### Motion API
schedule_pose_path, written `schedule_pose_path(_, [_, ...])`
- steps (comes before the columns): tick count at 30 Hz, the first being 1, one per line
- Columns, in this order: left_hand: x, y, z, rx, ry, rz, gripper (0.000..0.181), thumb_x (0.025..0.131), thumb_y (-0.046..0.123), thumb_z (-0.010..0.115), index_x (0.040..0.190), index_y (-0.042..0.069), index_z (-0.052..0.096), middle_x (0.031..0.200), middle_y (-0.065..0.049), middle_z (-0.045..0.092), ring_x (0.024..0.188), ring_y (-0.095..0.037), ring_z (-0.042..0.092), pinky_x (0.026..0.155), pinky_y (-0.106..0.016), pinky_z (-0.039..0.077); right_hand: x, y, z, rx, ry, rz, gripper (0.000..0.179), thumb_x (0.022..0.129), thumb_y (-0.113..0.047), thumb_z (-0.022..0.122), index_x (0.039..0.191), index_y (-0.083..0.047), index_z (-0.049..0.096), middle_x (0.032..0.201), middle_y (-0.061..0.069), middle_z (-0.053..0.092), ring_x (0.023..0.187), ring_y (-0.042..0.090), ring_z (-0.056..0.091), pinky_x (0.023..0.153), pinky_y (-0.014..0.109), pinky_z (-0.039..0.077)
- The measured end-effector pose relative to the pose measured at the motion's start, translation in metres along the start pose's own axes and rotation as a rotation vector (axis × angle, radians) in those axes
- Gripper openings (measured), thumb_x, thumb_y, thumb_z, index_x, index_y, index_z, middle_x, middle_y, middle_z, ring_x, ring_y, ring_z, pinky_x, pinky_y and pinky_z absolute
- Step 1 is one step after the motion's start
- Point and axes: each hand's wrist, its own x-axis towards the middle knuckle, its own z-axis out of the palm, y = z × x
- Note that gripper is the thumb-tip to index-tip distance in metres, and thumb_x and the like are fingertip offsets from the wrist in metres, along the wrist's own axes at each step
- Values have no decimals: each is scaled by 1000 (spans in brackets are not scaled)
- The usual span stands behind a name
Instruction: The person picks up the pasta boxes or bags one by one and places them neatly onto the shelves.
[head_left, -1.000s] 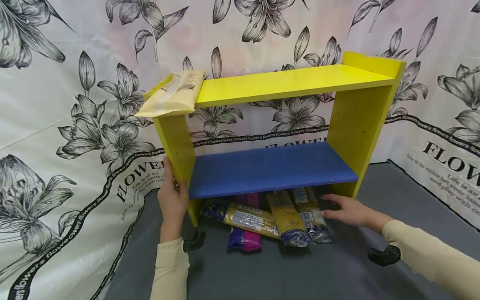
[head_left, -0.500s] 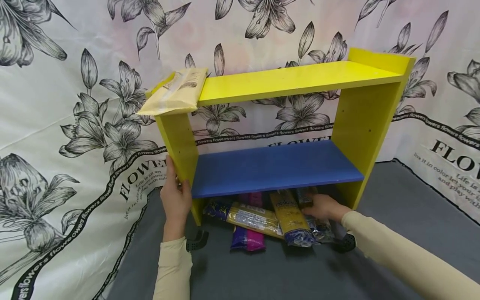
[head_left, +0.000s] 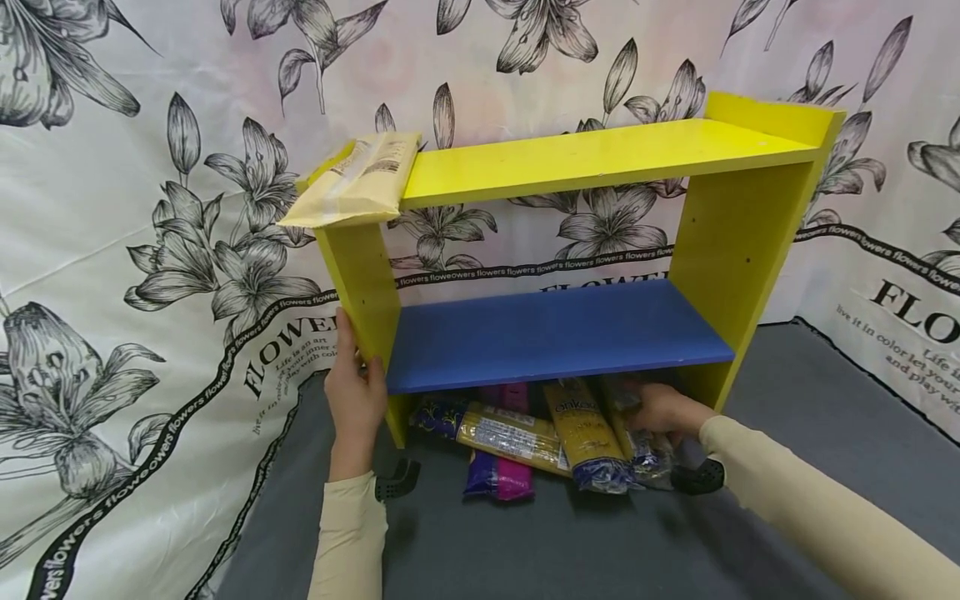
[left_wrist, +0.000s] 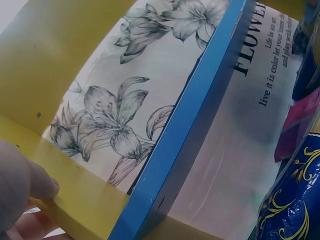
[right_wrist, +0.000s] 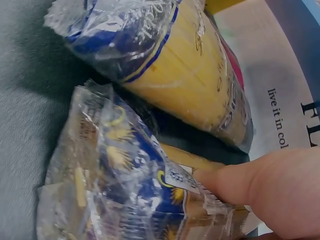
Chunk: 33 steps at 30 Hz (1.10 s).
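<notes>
My left hand (head_left: 354,408) holds the left side panel of a yellow shelf unit (head_left: 551,162), thumb on its inner face in the left wrist view. Under the blue shelf board (head_left: 555,333), my right hand (head_left: 666,410) grips the rightmost packet of spaghetti (right_wrist: 145,175), its crinkled clear end toward me. In the right wrist view, the thumb presses on the wrapper; the other fingers are mostly hidden. Just left of it lies another spaghetti packet (head_left: 588,433). Further left, a third spaghetti packet (head_left: 510,437) lies slanted across a purple and pink packet (head_left: 498,479).
A pale yellow sealed packet (head_left: 360,179) lies on the top board's left end, overhanging its front. The unit stands on a dark grey surface (head_left: 525,550) before a flower-printed cloth (head_left: 187,208). The low blue board overhangs the packets' far ends.
My right hand has moved left from beside the rightmost spaghetti packet and taken hold of it. My left hand stays on the side panel. The head view has shifted slightly.
</notes>
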Motion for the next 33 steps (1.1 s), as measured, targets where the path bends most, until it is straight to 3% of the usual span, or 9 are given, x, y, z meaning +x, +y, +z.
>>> schedule_pose_path(5, [1, -1, 2, -7, 17, 37, 79, 92, -10, 55, 163, 9, 26, 131, -32, 64, 101, -52, 70, 70, -59, 61, -12, 10, -4, 60, -36, 12, 84, 91, -9, 71, 161, -4, 25, 101, 25, 72, 43, 14, 48, 40, 30, 43])
schedule_pose_path(13, [2, -2, 2, -10, 14, 26, 77, 92, -10, 55, 162, 7, 27, 133, -32, 62, 103, -52, 70, 72, -61, 60, -41, 30, -1, 202, -45, -89, 84, 83, 0, 72, 155, 3, 30, 132, 40, 52, 44, 13, 36, 42, 30, 37])
schedule_pose_path(15, [1, -1, 2, -12, 14, 24, 76, 92, -10, 55, 161, 5, 28, 133, -33, 62, 104, -52, 69, 72, -61, 60, -49, 35, -1, 254, -79, -96, 83, 84, 0, 72, 156, 2, 29, 104, 29, 64, 43, 12, 32, 42, 28, 33])
schedule_pose_path(18, [0, -1, 1, -12, 17, 23, 76, 92, -11, 55, 161, 5, 28, 132, -33, 62, 103, -52, 69, 72, -61, 60, -62, 41, 1, 305, -122, -103, 82, 86, -2, 72, 156, 1, 28, 66, 5, 52, 42, 9, 29, 42, 25, 31])
schedule_pose_path(22, [-1, -1, 1, -4, 22, 21, 78, 92, -11, 55, 162, 7, 27, 129, -33, 63, 102, -51, 70, 72, -61, 60, -80, 50, 4, 354, -152, -129, 81, 85, -3, 73, 154, 2, 31, 60, -5, 33, 42, 7, 31, 42, 22, 32])
schedule_pose_path(25, [-2, -1, 1, 2, 26, 18, 78, 92, -11, 55, 162, 9, 27, 126, -34, 65, 99, -52, 71, 70, -60, 60, -93, 61, 8, 374, -159, -161, 80, 84, -3, 74, 153, 3, 34, 73, 3, 48, 43, 10, 35, 41, 24, 37])
schedule_pose_path(28, [-2, 0, 1, 14, 28, 13, 78, 93, -9, 56, 162, 9, 27, 124, -34, 66, 97, -52, 71, 69, -60, 60, -106, 72, 11, 362, -147, -227, 80, 81, -2, 76, 151, 6, 37, 112, 34, 58, 75, 47, 65, 58, 43, 57])
schedule_pose_path(30, [-2, 0, 1, 25, 28, 8, 77, 93, -8, 56, 162, 10, 28, 124, -33, 66, 96, -52, 71, 68, -60, 60, -113, 78, 15, 345, -136, -271, 78, 80, 0, 75, 149, 8, 39, 139, 44, 43, 111, 71, 51, 77, 63, 57])
schedule_pose_path(33, [-1, 0, 1, 32, 28, 6, 77, 93, -8, 57, 162, 10, 28, 125, -33, 66, 95, -52, 71, 68, -60, 60, -123, 85, 19, 332, -139, -299, 78, 79, 1, 74, 149, 8, 41, 151, 43, 32, 133, 73, 28, 93, 78, 44])
